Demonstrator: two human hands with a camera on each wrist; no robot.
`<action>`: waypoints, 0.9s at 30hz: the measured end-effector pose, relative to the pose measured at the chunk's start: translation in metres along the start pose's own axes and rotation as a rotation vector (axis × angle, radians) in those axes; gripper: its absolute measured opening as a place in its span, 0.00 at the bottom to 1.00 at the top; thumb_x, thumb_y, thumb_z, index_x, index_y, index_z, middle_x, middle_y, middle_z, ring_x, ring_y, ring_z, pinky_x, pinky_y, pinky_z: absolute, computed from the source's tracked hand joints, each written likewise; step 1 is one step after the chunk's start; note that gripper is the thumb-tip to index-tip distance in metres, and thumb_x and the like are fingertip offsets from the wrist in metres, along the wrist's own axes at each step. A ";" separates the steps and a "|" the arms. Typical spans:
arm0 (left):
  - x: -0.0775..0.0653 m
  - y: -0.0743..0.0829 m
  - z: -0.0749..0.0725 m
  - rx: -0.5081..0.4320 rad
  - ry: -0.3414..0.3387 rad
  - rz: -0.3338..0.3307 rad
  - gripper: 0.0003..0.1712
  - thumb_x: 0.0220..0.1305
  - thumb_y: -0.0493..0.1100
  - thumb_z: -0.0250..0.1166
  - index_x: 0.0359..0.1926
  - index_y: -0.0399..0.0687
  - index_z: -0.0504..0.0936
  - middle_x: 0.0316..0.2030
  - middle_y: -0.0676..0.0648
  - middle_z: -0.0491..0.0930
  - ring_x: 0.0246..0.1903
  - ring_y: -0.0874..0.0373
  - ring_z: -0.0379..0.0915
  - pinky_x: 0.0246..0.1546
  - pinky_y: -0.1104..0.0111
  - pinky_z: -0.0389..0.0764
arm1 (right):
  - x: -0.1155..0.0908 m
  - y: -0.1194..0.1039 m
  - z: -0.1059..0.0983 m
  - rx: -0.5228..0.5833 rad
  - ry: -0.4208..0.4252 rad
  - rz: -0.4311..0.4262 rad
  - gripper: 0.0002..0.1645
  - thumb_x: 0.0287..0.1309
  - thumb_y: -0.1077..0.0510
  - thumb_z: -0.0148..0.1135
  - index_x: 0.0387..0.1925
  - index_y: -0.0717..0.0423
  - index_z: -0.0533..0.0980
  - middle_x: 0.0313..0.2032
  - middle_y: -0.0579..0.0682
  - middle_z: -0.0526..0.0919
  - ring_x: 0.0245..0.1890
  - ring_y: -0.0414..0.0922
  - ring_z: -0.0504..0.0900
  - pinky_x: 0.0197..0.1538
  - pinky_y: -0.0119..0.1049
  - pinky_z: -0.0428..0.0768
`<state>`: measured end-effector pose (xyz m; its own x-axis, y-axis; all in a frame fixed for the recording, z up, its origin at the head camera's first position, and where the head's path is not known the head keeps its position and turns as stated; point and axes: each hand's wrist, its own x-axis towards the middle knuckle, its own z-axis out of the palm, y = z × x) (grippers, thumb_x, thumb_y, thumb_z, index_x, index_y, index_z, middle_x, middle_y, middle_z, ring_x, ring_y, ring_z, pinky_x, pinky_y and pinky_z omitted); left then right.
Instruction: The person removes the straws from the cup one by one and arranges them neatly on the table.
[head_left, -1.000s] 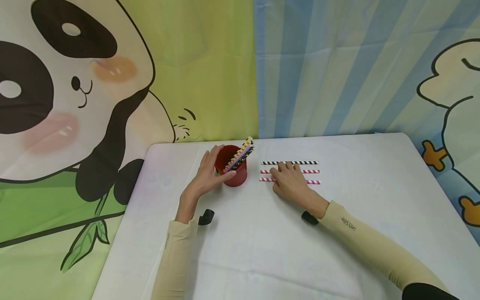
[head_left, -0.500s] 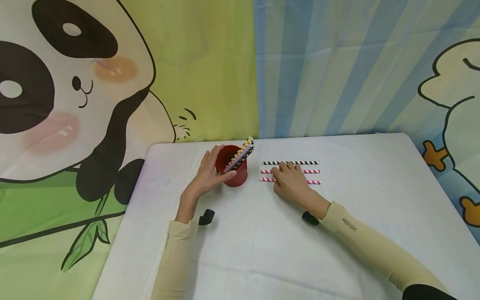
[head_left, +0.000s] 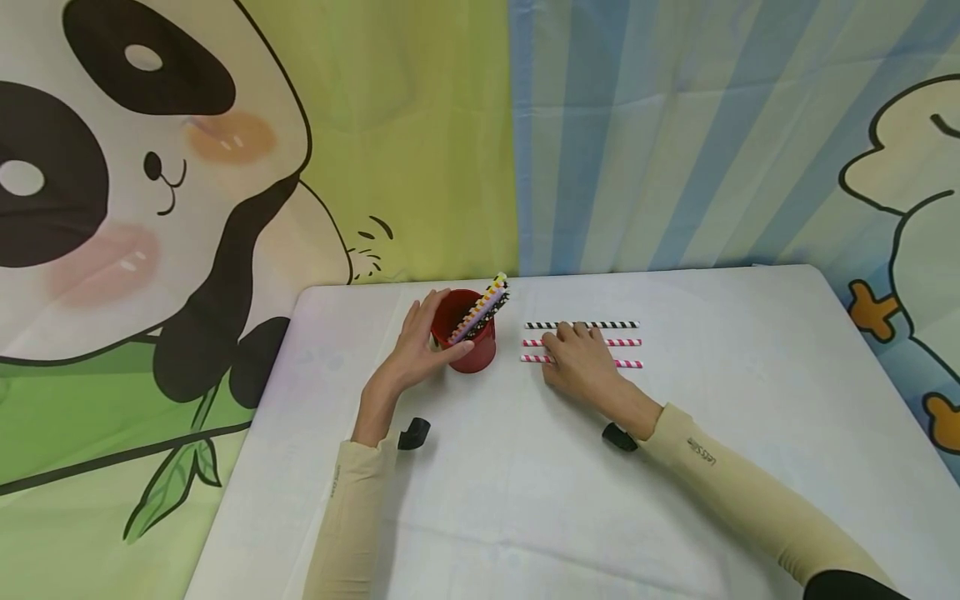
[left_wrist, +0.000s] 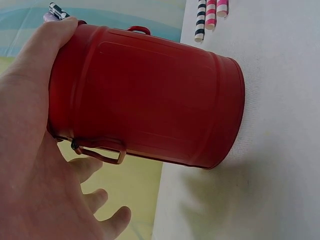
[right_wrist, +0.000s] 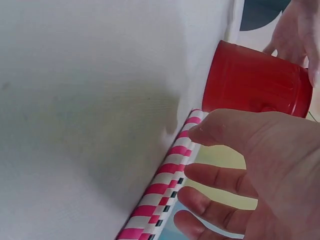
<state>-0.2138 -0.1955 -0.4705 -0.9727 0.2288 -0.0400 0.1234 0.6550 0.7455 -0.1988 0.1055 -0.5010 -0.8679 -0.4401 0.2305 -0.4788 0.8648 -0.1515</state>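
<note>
A small red metal bucket stands upright, with several patterned paper straws leaning out of it to the right. My left hand holds the bucket at its rim, thumb at the front and fingers round the left and back; a wire handle shows at its side in the left wrist view. To the right lie a black-striped straw and two pink-striped straws, the middle one and the nearest one. My right hand is over them, thumb tip right by the nearest straw, fingers loosely bent.
White cloth covers the table. Behind it hangs a printed curtain with a panda on the left and blue stripes on the right. A black wrist-worn piece sticks out by the left wrist, and another by the right.
</note>
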 end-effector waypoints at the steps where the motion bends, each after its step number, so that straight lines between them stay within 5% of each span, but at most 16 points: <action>1: 0.000 0.000 0.000 -0.001 0.000 0.000 0.53 0.55 0.70 0.69 0.76 0.81 0.49 0.80 0.54 0.44 0.80 0.46 0.25 0.71 0.32 0.50 | 0.000 0.000 -0.001 0.005 0.001 0.000 0.10 0.55 0.54 0.66 0.34 0.53 0.75 0.34 0.53 0.75 0.38 0.56 0.74 0.41 0.51 0.70; 12: -0.001 0.001 0.000 -0.005 0.005 0.008 0.53 0.55 0.69 0.69 0.76 0.81 0.49 0.80 0.53 0.44 0.80 0.46 0.26 0.71 0.32 0.51 | 0.006 -0.006 -0.010 0.174 0.028 -0.018 0.16 0.58 0.49 0.68 0.44 0.52 0.80 0.39 0.51 0.79 0.39 0.53 0.76 0.44 0.49 0.75; 27: -0.002 0.002 -0.001 0.001 -0.002 -0.009 0.54 0.55 0.70 0.68 0.77 0.80 0.48 0.80 0.55 0.42 0.80 0.42 0.26 0.70 0.31 0.49 | 0.018 -0.029 -0.014 0.787 0.037 0.119 0.17 0.61 0.52 0.69 0.48 0.56 0.78 0.46 0.57 0.83 0.46 0.52 0.83 0.52 0.49 0.82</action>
<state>-0.2121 -0.1954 -0.4683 -0.9733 0.2245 -0.0483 0.1147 0.6577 0.7445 -0.1989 0.0752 -0.4791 -0.9208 -0.3352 0.1995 -0.3479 0.4745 -0.8086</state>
